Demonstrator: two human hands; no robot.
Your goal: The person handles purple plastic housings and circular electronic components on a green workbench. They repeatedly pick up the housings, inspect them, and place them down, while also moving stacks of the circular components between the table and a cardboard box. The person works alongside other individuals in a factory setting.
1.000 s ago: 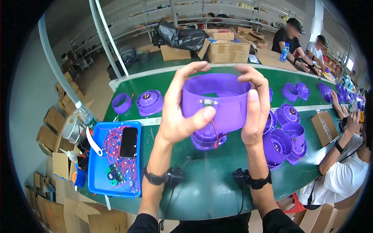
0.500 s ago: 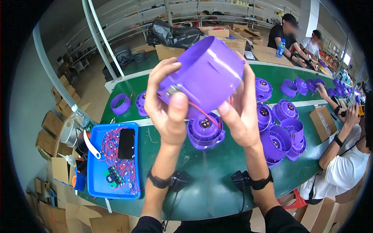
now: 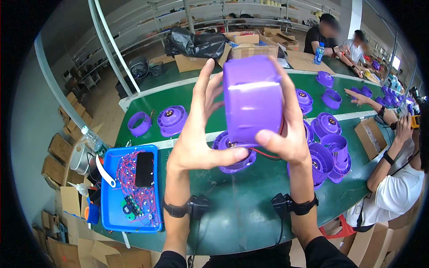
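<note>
A purple plastic ring-shaped housing [image 3: 252, 102] is held up above the green table, its smooth outer wall facing me. My right hand [image 3: 292, 140] grips it, thumb on the lower front and fingers behind the right side. A red wire trails from its lower edge. My left hand [image 3: 187, 145] is open beside it, fingers spread upward and thumb stretched beneath the housing's lower left; whether a fingertip touches it I cannot tell. Below, partly hidden, a purple domed part [image 3: 234, 165] with a metal centre sits on the table.
At left, a blue tray [image 3: 106, 210] holds red wires, a black phone [image 3: 144, 169] and a green circuit board. More purple parts [image 3: 172, 119] stand around the table, several at right. A co-worker's hand [image 3: 359, 97] reaches in near an open cardboard box [image 3: 371, 138].
The housing has turned in my hands, bringing its outer wall square to me, and sits slightly lower. My left hand has let go and spread its fingers. The co-worker's hand has moved left.
</note>
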